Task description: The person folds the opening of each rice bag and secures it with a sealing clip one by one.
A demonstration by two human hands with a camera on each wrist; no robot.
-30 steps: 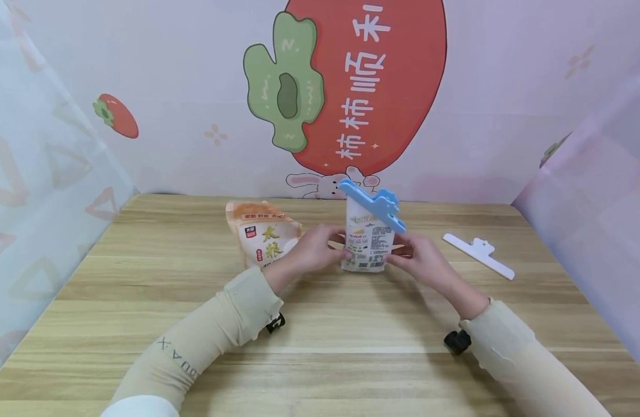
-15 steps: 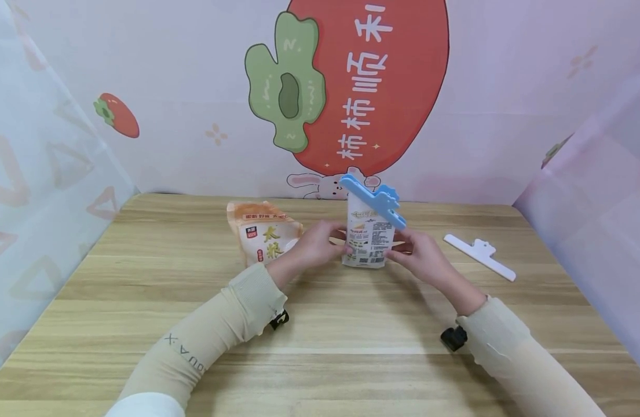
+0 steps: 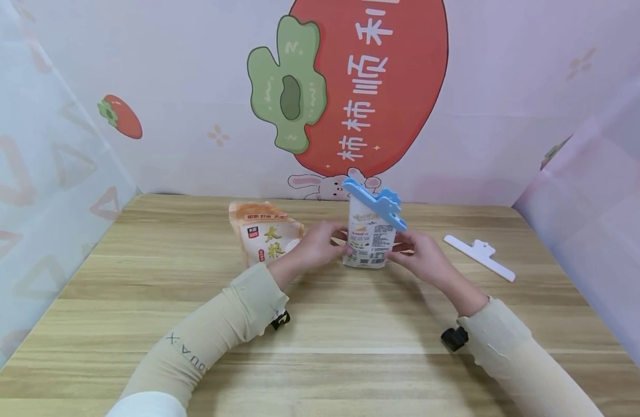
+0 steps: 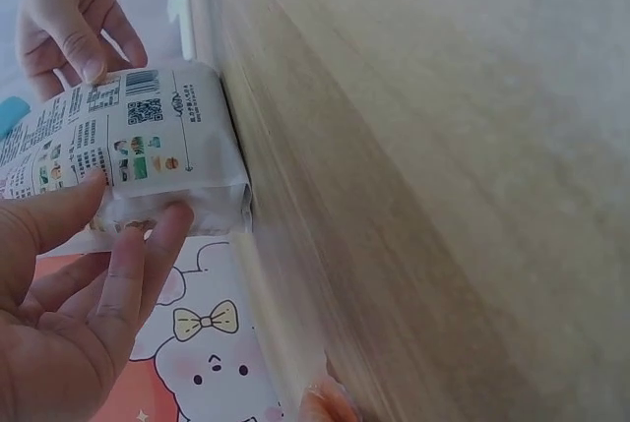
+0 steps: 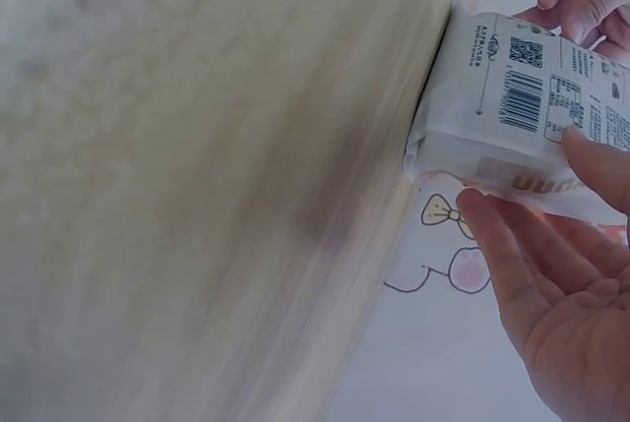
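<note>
White pouch (image 3: 369, 240) stands upright on the table (image 3: 320, 324), mid-back, blue clip (image 3: 375, 204) clamped slanted across its top. Left hand (image 3: 320, 246) grips the pouch's left side, thumb and fingers curled on its lower edge; right hand (image 3: 419, 255) holds the right side, fingers lightly curled on it. From the head view the fingertips are hidden behind the pouch. Orange bag (image 3: 264, 234) partly covered by the left hand. White clip (image 3: 478, 256) lies well apart, right. Wrist views are blurred on the table.
</note>
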